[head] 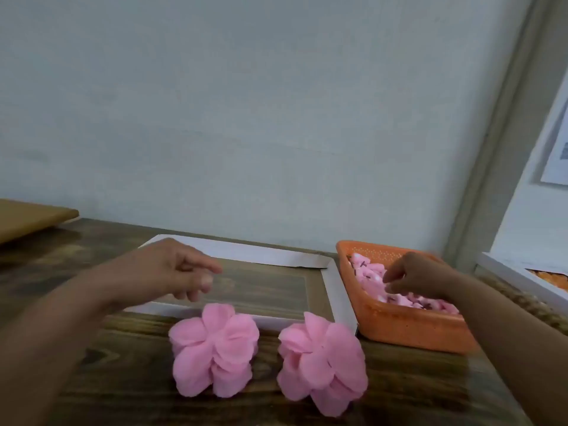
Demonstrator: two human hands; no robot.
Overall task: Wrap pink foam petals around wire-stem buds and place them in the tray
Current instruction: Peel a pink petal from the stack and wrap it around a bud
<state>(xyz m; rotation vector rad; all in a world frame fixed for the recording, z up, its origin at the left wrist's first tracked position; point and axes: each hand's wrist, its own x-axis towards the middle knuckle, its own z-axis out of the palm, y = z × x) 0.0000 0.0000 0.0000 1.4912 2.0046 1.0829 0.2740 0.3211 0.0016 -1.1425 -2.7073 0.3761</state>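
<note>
Two stacks of pink foam petals lie on the wooden table in front of me, the left stack [215, 353] and the right stack [322, 364]. An orange basket [412, 329] at the right holds several pink buds [373, 276] with dark wire stems. My right hand [418, 276] reaches into the basket, its fingertips down on the buds; whether it holds one is hidden. My left hand [175, 272] hovers above the white-rimmed tray [336, 290], fingers loosely curled and holding nothing.
The tray's floor shows wood grain and sits against the pale wall. A brown board [30, 219] lies at the far left. Another white-edged box [522, 278] with orange pieces stands at the far right, beyond the basket.
</note>
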